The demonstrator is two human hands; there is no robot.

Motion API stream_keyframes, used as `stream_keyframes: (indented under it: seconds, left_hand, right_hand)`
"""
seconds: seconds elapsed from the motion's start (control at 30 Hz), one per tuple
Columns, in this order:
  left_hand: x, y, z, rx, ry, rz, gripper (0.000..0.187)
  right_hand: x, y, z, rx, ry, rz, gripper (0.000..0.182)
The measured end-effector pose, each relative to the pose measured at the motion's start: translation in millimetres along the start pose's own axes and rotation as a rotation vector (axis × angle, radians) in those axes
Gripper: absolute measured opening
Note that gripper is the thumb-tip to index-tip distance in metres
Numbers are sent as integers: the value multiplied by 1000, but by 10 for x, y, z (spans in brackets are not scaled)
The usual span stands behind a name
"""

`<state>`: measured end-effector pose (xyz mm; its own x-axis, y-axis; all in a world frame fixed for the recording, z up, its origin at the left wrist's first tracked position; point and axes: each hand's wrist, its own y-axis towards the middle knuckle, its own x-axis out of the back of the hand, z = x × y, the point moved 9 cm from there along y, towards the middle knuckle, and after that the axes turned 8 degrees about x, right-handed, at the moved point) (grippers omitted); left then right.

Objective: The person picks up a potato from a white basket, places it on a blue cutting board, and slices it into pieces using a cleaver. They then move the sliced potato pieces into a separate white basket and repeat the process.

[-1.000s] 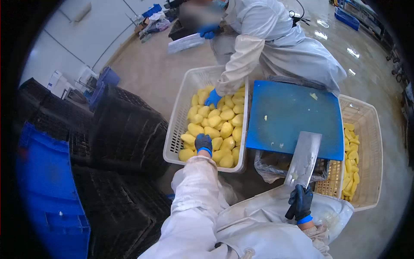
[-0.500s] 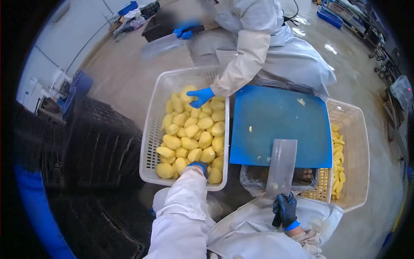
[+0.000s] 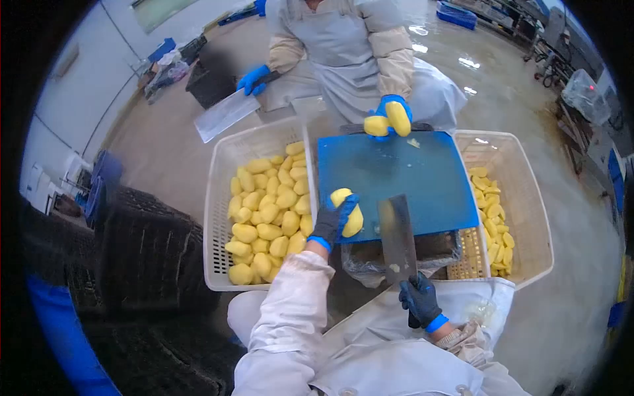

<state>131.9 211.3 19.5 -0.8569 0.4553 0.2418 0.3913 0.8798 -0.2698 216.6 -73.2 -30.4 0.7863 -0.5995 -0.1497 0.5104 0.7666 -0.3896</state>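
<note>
Wet grey floor [image 3: 528, 86] spreads around a low work spot where a blue cutting board [image 3: 396, 178] lies flat across the crates, with a white slatted basket [image 3: 221, 198] on its left heaped with peeled yellow potatoes [image 3: 267, 214] and a second white basket [image 3: 528, 218] on its right holding a thinner strip of cut yellow pieces [image 3: 494, 218]. The person's left hand [image 3: 333, 221], in a dark glove with a blue cuff, is closed around a peeled potato [image 3: 350, 214] at the near left corner of the board, the potato resting against the board's edge. The right hand [image 3: 419, 300], gloved the same way, is clamped on the handle of a cleaver [image 3: 396, 234], whose broad steel blade points away from the person and lies over the board's near edge, just beside the held potato but not touching it. Beneath that edge sits a bin lined with clear plastic [image 3: 370, 261] (its contents are too dark to make out). Across the board a co-worker in a pale apron holds two peeled potatoes [image 3: 388, 122] in one blue-gloved hand [image 3: 389, 105] at the far edge, and grips a second cleaver [image 3: 228, 113] with the other blue-gloved hand [image 3: 253, 79], out over the floor. Black crates [image 3: 152, 257] are stacked at the left.
</note>
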Motion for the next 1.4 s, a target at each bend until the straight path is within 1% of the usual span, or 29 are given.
stream_keyframes:
  seconds: [0.03, 0.07, 0.1, 0.13, 0.17, 0.2, 0.23, 0.27, 0.3, 0.33, 0.37, 0.43, 0.47, 0.53, 0.57, 0.63, 0.77, 0.83, 0.97, 1.03, 1.07, 1.13, 1.17, 1.23, 1.27, 1.3, 1.33, 1.37, 1.4]
  left_hand:
    - [-115, -39, -6, 111, 140, -30, 52]
    - [-179, 137, 147, -148, 384, -234, 53]
    - [-250, 141, 178, -153, 379, -224, 53]
    - [-225, 79, 94, -253, 479, -342, 51]
    - [-194, 10, 6, -354, 579, -463, 49]
    - [-173, -13, -22, -377, 668, -485, 43]
    - [-162, -10, 40, -376, 670, -483, 43]
    - [-106, 7, 118, -307, 649, -490, 41]
    - [-47, 26, 189, -241, 625, -499, 39]
    - [-51, 21, 266, -199, 539, -474, 35]
    - [-53, 38, 304, -199, 536, -477, 35]
    - [-16, -41, 220, -373, 568, -642, 32]
    - [-21, -20, 242, -372, 565, -642, 32]
    - [-41, -64, 206, -473, 704, -739, 30]
    - [-28, -46, 234, -470, 701, -741, 30]
    - [-15, 40, 347, -423, 589, -648, 30]
    - [8, -28, 283, -439, 532, -643, 31]
    - [3, -67, 228, -422, 569, -648, 32]
    - [11, -77, 199, -393, 547, -606, 32]
    - [17, -82, 177, -390, 487, -578, 32]
    - [14, -70, 166, -393, 488, -578, 32]
    - [25, -133, 97, -496, 532, -669, 31]
    - [7, -137, 139, -499, 538, -662, 31]
    - [7, -26, 250, -369, 569, -575, 34]
    - [9, 26, 267, -295, 560, -450, 34]
    - [-45, -26, 259, -308, 570, -443, 34]
    - [-86, -123, 228, -364, 416, -434, 35]
    - [-97, -146, 235, -411, 252, -425, 36]
    - [-138, -154, 290, -408, 170, -394, 40]
  right_hand:
    - [25, -24, 46, 8, -3, -18, 12]
    - [26, -52, 105, 24, -53, -9, 12]
    - [7, -78, 166, 37, -104, 5, 13]
    - [-54, -140, 296, 58, -35, 20, 15]
    - [-60, -150, 356, 59, -34, 16, 15]
    - [-74, -154, 409, 73, -121, 36, 17]
    - [-105, -161, 431, 82, -209, 59, 19]
    - [-130, -131, 403, 82, -208, 62, 19]
    - [-175, -69, 480, 230, -384, 73, 21]
    - [-238, -52, 581, 379, -562, 83, 23]
    - [-288, -36, 629, 381, -564, 84, 23]
    - [-452, -58, 895, 552, -882, 39, 26]
    - [-508, -52, 968, 552, -884, 39, 26]
    - [-611, -31, 1026, 481, -951, 64, 28]
    - [-641, -27, 1045, 481, -955, 66, 28]
    - [-694, -14, 1067, 478, -1016, 75, 27]
    - [-763, 18, 1095, 481, -1144, 110, 26]
    - [-776, 97, 1048, 358, -1258, 137, 26]
    - [-922, 377, 1121, 322, -1180, 168, 29]
    - [-964, 609, 987, 237, -1197, 198, 32]
    - [-964, 735, 915, 239, -1195, 195, 32]
    - [-994, 951, 800, 315, -1222, 200, 37]
    - [-985, 967, 779, 310, -1215, 196, 37]
    - [-992, 997, 774, 248, -1273, 204, 35]
    - [-1049, 1052, 903, 256, -1263, 195, 35]
    - [-1139, 1097, 968, 192, -1286, 243, 35]
    - [-1169, 1042, 988, 136, -1296, 288, 36]
    - [-1180, 978, 985, 144, -1282, 277, 36]
    - [-1208, 883, 943, 181, -1328, 303, 35]
